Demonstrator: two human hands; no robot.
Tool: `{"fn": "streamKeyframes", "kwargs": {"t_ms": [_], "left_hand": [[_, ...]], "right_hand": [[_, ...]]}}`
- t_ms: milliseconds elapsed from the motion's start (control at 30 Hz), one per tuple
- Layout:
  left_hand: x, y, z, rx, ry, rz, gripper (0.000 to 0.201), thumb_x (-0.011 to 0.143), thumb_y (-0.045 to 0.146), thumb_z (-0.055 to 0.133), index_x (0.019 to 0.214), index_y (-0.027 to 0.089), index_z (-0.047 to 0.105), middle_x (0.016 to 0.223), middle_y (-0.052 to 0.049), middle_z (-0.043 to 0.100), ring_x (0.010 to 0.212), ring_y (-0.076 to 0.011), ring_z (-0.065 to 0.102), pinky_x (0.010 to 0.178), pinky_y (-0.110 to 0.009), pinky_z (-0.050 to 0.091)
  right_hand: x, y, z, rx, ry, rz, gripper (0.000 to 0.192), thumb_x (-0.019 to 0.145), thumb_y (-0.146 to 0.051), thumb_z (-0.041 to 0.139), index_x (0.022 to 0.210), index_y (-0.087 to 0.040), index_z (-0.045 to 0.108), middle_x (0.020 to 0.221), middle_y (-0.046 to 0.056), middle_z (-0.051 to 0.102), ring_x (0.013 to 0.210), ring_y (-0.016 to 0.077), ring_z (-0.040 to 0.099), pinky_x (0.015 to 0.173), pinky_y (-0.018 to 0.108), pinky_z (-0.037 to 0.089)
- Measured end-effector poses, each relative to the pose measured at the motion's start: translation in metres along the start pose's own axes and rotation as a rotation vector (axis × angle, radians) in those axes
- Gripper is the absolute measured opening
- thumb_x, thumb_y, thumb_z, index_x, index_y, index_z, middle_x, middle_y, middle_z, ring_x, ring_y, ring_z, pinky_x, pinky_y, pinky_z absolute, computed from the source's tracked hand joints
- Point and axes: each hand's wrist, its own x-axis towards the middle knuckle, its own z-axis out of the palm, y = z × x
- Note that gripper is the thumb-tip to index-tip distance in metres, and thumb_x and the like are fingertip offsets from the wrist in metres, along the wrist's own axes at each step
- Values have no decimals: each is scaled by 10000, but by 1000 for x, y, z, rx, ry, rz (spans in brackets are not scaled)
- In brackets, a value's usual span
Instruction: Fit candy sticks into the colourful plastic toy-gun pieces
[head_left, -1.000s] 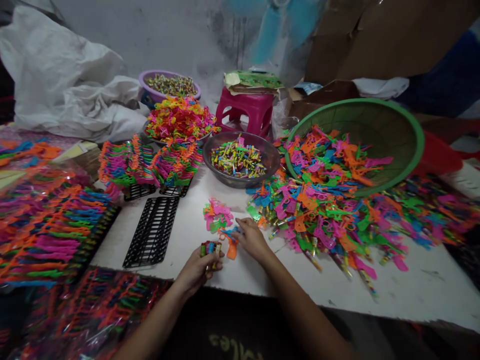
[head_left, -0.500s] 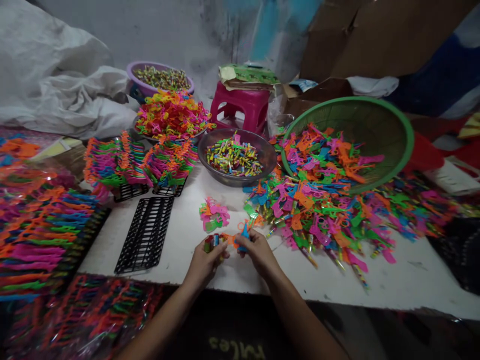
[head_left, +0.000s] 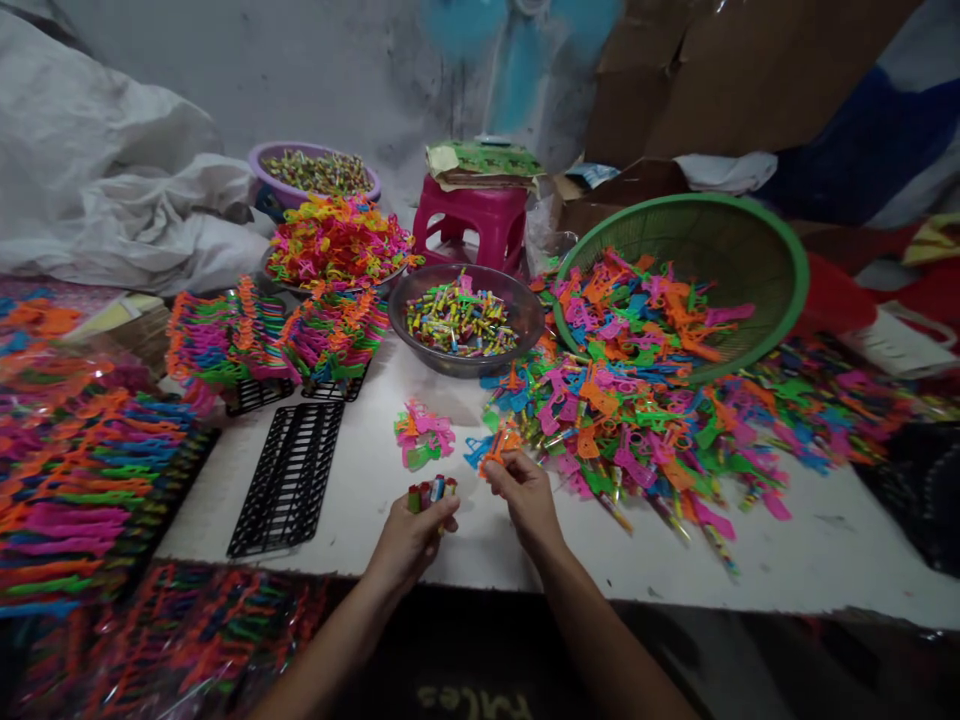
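My left hand is closed around several small tubes with colourful wrapping, their ends standing above the fingers. To its right, my right hand pinches an orange plastic toy gun between thumb and fingertips. A blue plastic piece lies just left of those fingertips; whether the two touch I cannot tell. Beyond my left hand is a small pile of pink, green and orange plastic pieces. A large heap of toy guns, some with tubes attached, spreads to the right.
A dark bowl of tubes stands mid-table, with a tilted green basket at right. Black racks and filled rows of toys occupy the left. Behind are a pink stool and a purple basin.
My right hand has moved slightly up and away from my left hand. The blue piece formerly in its fingers now lies beside them, and an orange toy gun is pinched instead.
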Motion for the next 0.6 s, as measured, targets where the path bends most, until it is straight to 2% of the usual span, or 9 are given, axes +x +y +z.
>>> {"fn": "streamKeyframes", "kwargs": {"t_ms": [100, 267, 400, 500, 600], "left_hand": [[-1, 0, 2, 4, 45, 102, 405, 592, 327, 706, 914, 125, 567, 451, 69, 509, 323, -23, 323, 345, -163, 197], [0, 3, 4, 41, 52, 157, 268, 575, 312, 718, 680, 132, 550, 449, 68, 490, 415, -49, 406, 428, -172, 286], [-2, 6, 7, 45, 40, 110, 298, 580, 354, 704, 576, 143, 493, 401, 78, 434, 351, -34, 337, 378, -171, 224], [-4, 9, 8, 53, -19, 56, 309, 629, 394, 655, 559, 146, 485, 383, 78, 403, 298, -20, 257, 338, -178, 145], [-5, 8, 8, 75, -48, 51, 312, 645, 392, 644, 544, 149, 477, 379, 76, 394, 298, -20, 251, 339, -180, 147]], "right_hand": [[-6, -3, 8, 4, -40, 22, 266, 777, -399, 503, 637, -173, 509, 505, -56, 429, 423, 65, 371, 427, 197, 318], [-12, 2, 19, 43, -22, 31, 224, 810, -392, 462, 727, -184, 465, 520, -73, 400, 433, 64, 364, 426, 186, 312], [-13, 6, 22, 55, 5, -5, 228, 826, -400, 438, 744, -187, 454, 524, -75, 385, 436, 66, 355, 425, 188, 306], [-15, 5, 22, 79, 33, -13, 228, 828, -401, 434, 743, -190, 448, 535, -71, 392, 440, 66, 360, 428, 188, 315], [-17, 4, 22, 4, 50, -45, 218, 827, -389, 436, 733, -194, 447, 547, -63, 404, 459, 72, 371, 442, 190, 325]]}}
